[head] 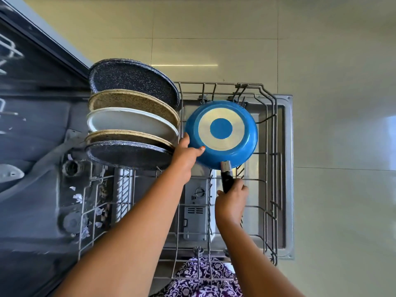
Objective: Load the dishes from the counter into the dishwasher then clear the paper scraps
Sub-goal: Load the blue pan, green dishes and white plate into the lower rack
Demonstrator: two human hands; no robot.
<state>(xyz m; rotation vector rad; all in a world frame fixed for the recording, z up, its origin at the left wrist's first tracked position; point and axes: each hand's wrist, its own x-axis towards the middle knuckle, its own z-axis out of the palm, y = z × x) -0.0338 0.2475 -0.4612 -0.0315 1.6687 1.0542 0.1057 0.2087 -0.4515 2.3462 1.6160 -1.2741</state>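
Looking straight down at a pulled-out grey wire dishwasher rack (275, 133) over the open stainless steel dishwasher door (288, 168). A round blue frying pan (221, 128) is held upside down above the middle of the rack, its underside showing a silver metal ring around a blue centre. The left hand (185, 156) holds the pan's lower left rim, thumb along the edge and a fingertip on the underside. The right hand (232, 199) has its fingers curled round the pan's black handle (226, 179), which points toward the person. Just left of the pan, five round plates stand on edge in the rack, close together: a dark speckled plate (132, 82), a tan speckled plate (128, 101), a plain white plate (128, 121), a second tan plate (128, 135) and a second dark speckled plate (126, 154). Small white paper scraps (77, 198) lie on the dark grey surface under the rack's left edge. A grey detergent dispenser (196, 211) with a dial sits in the door; its markings are too small to read. Purple floral fabric (203, 279) shows at the bottom, and pale glossy floor tiles (342, 103) surround the door.
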